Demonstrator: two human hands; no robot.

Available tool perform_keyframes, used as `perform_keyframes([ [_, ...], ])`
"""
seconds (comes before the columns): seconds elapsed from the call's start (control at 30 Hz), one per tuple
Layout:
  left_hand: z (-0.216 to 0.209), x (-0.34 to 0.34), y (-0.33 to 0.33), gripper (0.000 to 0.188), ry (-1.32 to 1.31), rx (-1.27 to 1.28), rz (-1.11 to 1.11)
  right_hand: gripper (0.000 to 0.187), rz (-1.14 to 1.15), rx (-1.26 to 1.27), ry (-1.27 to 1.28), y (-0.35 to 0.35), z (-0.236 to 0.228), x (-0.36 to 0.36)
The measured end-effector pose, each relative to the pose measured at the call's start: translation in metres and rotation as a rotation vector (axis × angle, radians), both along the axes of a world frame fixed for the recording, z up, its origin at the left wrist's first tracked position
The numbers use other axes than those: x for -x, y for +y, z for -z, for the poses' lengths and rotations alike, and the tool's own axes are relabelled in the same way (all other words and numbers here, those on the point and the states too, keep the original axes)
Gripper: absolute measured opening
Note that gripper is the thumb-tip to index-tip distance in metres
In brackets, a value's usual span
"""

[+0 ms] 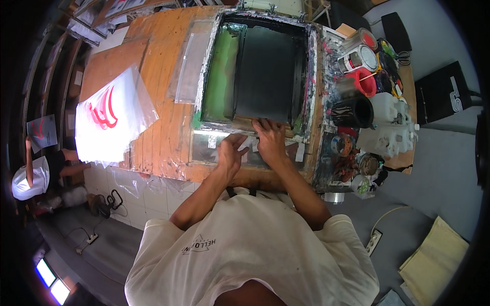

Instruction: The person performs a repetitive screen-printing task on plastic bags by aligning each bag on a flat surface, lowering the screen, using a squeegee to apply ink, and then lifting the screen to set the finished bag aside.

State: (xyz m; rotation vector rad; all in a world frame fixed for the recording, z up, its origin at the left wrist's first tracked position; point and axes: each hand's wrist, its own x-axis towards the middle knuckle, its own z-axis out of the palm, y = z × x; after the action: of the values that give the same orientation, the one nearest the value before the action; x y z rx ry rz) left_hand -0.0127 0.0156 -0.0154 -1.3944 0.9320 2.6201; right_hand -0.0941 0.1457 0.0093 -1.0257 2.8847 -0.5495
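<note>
A screen-printing frame (313,66) lies on the wooden table, its mesh coated dark in the middle with a green strip (221,81) along the left. Across the near end of the mesh rests a wooden-handled squeegee (243,123). My right hand (272,140) is closed over the squeegee's handle, fingers on top. Just left of it and nearer to me, my left hand (231,152) hovers by the frame's near edge, fingers curled toward the thumb. Whatever is between them, if anything, I cannot make out. Under the near edge lies a clear sheet (204,153) with pale tape pieces.
Clear plastic sheets with red print (104,115) are stacked on the table (163,127) at left. Paint cans (357,58), a red tub (363,81), a dark container (354,113) and translucent bottles (390,140) crowd the right side. Another person (35,178) holds a printed sheet at far left.
</note>
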Motion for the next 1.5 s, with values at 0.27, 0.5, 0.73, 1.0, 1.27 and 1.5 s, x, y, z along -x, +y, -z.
perform_keyframes([
  [0.27,0.000,-0.003,0.002,0.040,-0.056,0.048,0.004,0.057,0.023,0.011,0.152,-0.030,0.022,0.095],
  [0.5,-0.010,-0.002,0.005,0.018,-0.070,0.009,-0.117,0.049,0.127,-0.075,0.217,-0.081,0.030,0.263],
  [0.73,-0.010,-0.007,0.000,0.028,-0.003,-0.008,-0.038,0.043,-0.058,-0.030,-0.111,-0.065,-0.026,0.290],
  [1.0,-0.037,-0.007,-0.011,0.019,0.107,-0.009,-0.001,0.047,-0.092,-0.023,-0.148,-0.001,-0.087,0.051],
  [1.27,-0.135,0.025,-0.034,0.016,0.426,-0.006,0.036,0.027,-0.071,0.071,0.271,-0.008,-0.150,0.050],
  [1.5,-0.151,0.106,-0.101,0.035,0.969,0.368,0.204,0.038,-0.088,0.124,0.468,-0.033,-0.256,0.146],
])
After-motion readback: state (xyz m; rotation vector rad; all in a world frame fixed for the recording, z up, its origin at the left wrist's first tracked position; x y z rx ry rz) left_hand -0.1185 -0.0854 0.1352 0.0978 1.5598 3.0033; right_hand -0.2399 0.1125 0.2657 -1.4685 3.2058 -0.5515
